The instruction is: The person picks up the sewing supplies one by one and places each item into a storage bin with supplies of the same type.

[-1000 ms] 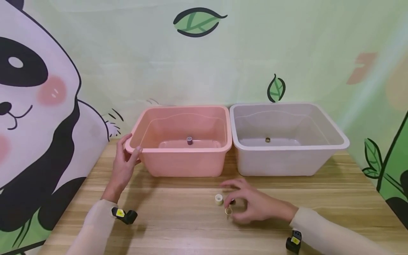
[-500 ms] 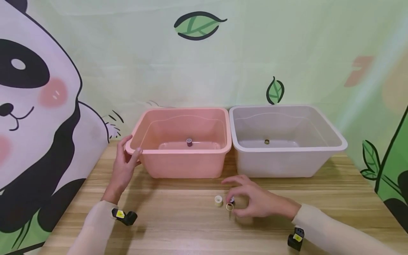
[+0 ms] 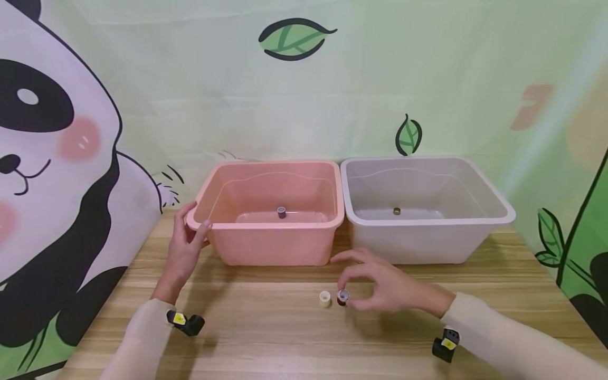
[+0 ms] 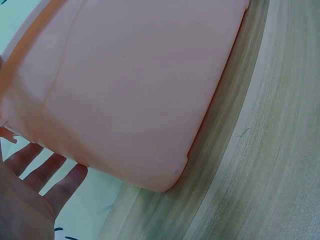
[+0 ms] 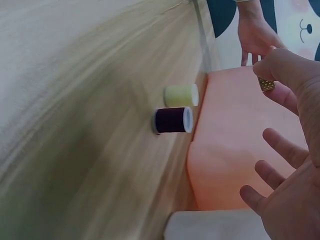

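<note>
My right hand [image 3: 380, 282] pinches a gold dimpled thimble [image 5: 266, 84] between thumb and index finger, its other fingers spread. In the head view the thimble overlaps a dark purple thread spool [image 5: 172, 120] and is hard to make out. That spool stands upright on the table beside a pale yellow thread spool [image 3: 325, 299]. At the left, my left hand [image 3: 184, 250] grips the corner rim of a pink plastic tub [image 3: 275, 245], thumb on the front and fingers round the outer side. Inside that tub stands a purple spool [image 3: 282, 212].
A grey plastic tub [image 3: 418, 243] stands right beside the pink one, with a small gold thimble-like piece [image 3: 396, 211] on its floor. Both tubs are on a wood-grain table [image 3: 266, 327], near a printed panda backdrop [image 3: 294, 105].
My right hand has risen slightly and moved away from the body, carrying the thimble from in front of the dark spool to over it. My left hand keeps its place on the pink tub.
</note>
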{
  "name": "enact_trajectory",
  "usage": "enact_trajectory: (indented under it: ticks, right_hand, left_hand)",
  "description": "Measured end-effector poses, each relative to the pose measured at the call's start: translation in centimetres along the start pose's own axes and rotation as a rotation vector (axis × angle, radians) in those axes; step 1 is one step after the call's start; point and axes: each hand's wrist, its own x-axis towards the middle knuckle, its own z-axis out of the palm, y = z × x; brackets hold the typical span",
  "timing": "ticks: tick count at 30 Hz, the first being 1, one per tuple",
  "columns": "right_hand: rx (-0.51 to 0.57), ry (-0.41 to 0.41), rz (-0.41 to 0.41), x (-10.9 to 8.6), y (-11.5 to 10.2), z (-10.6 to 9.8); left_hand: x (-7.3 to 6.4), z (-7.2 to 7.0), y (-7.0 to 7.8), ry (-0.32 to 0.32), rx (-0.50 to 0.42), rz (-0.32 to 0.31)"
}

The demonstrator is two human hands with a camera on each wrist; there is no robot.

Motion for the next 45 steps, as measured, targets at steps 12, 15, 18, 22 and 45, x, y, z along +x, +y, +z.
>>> enact_trajectory:
  ticks: [12, 15, 18, 22, 45]
  right_hand:
    - [-0.024, 0.001, -0.019, 0.9, -1.3, -2.6]
    - [-0.040, 0.010, -0.038, 1.0, -1.4, -3.0]
    - [-0.059, 0.016, -0.057, 1.2, -1.6, -3.5]
    - [-0.075, 0.008, -0.059, 1.5, -2.0, -4.2]
    - [-0.060, 0.088, -0.112, 3.7, -2.5, -10.0]
  left_hand:
    - [0.1, -0.1, 0.0, 0.000, 0.005, -0.002]
    - [0.1, -0.1, -0.1, 0.001, 0.006, -0.002]
    - [0.2, 0.0, 0.0, -0.002, 0.001, 0.001]
    - [0.2, -0.1, -0.1, -0.006, -0.006, 0.006]
    - [0.3, -0.1, -0.3, -0.003, -0.017, 0.003]
